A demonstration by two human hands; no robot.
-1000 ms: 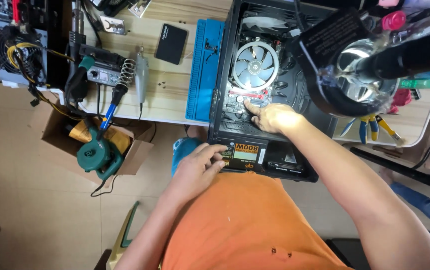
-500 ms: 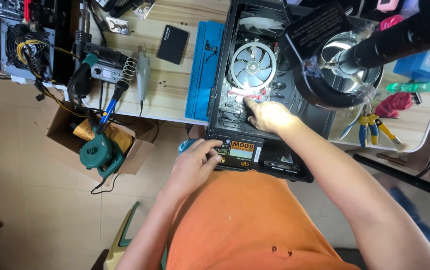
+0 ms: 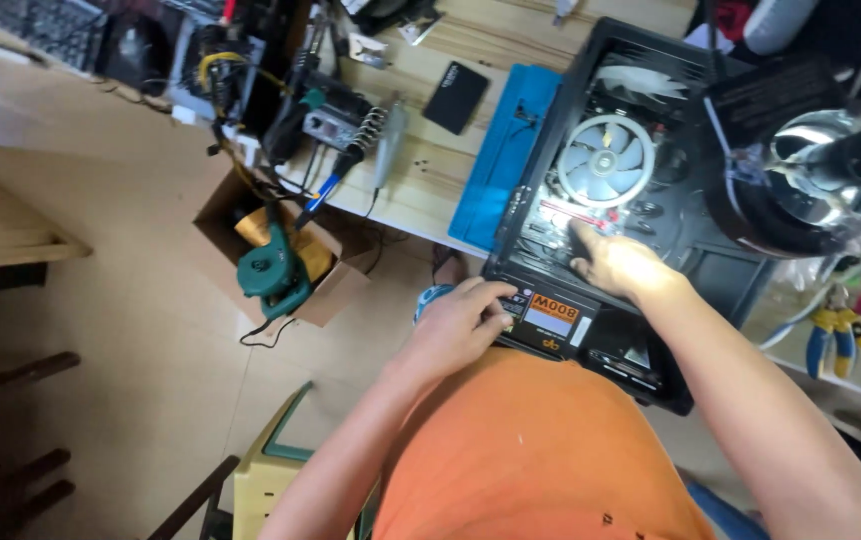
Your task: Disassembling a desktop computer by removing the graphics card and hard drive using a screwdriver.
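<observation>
PC case (image 3: 550, 150) lies open on bench (image 3: 430, 190), at 1 o'clock from the person. Fan (image 3: 605, 160) sits inside it, mid. Right hand (image 3: 615, 265) is in the case, just at 6 o'clock of fan. Left hand (image 3: 460, 320) rests on case's near edge, 8 o'clock of right hand. Panel (image 3: 505, 155) lies touching case at its 9 o'clock. Lamp (image 3: 810, 180) hangs over case at 3 o'clock. Pliers (image 3: 835, 335) at 4 o'clock. Box (image 3: 280, 260) w/ blower (image 3: 270, 275) in it sits on floor below bench, 9 o'clock of left hand.

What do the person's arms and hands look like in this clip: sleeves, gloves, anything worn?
Both forearms are bare to the frame's lower edge; no sleeves show. The left hand and right hand wear no gloves, and no watch, rings or markings can be seen. An orange shirt covers the torso.
</observation>
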